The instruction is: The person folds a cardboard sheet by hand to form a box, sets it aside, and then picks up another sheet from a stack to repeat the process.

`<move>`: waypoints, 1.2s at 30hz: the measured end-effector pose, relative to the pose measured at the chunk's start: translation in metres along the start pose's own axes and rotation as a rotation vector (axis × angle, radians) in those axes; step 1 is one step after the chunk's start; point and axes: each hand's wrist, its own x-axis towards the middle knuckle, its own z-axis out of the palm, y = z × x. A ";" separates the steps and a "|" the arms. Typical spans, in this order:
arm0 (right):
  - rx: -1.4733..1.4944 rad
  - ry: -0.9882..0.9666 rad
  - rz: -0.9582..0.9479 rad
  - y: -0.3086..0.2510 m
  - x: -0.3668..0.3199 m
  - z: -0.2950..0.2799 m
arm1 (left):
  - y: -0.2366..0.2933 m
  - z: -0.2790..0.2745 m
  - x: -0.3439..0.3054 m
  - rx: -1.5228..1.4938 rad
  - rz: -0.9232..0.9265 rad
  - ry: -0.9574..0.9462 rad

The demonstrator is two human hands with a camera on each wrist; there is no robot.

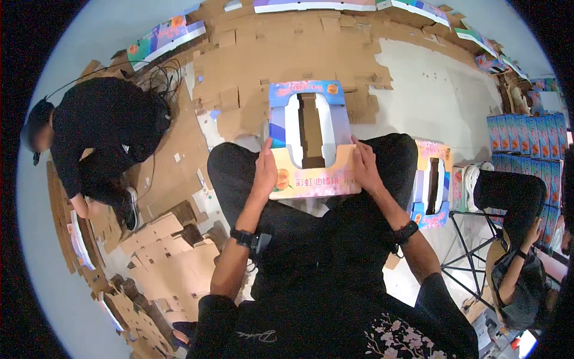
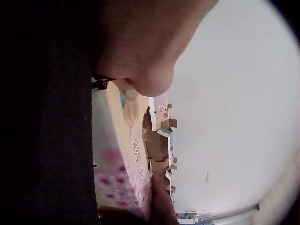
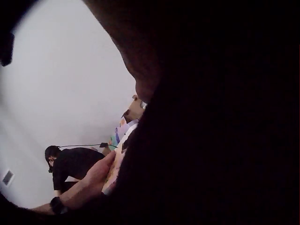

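A printed cardboard box (image 1: 317,183) with a long oval cutout lies across my lap, between my knees. My left hand (image 1: 266,173) grips its left side, thumb on the front panel. Opposite, my right hand (image 1: 368,167) grips the right side near the front corner. Peach pictures and Chinese lettering cover the box's yellow front, while its back is blue and pink. The left wrist view shows the flowered side of the box (image 2: 119,164), with fingers at its far end. In the right wrist view the left hand (image 3: 96,176) holds the box edge; much there is dark.
A similar box (image 1: 420,179) stands by my right knee. Flattened cardboard (image 1: 287,48) covers much of the floor. A crouching person (image 1: 113,113) is at left; another person's leg (image 1: 514,194) is at right, near a black-legged stool (image 1: 463,239) and stacked boxes (image 1: 526,134).
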 end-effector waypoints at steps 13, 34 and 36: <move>0.124 -0.037 0.126 0.024 0.013 0.017 | 0.001 0.012 0.004 -0.265 -0.214 0.027; 0.027 0.242 -0.195 -0.177 -0.016 -0.098 | 0.127 0.056 -0.067 -0.609 0.249 -0.088; 0.164 0.271 -0.115 -0.176 -0.022 -0.097 | 0.145 0.099 -0.078 -0.407 0.505 0.010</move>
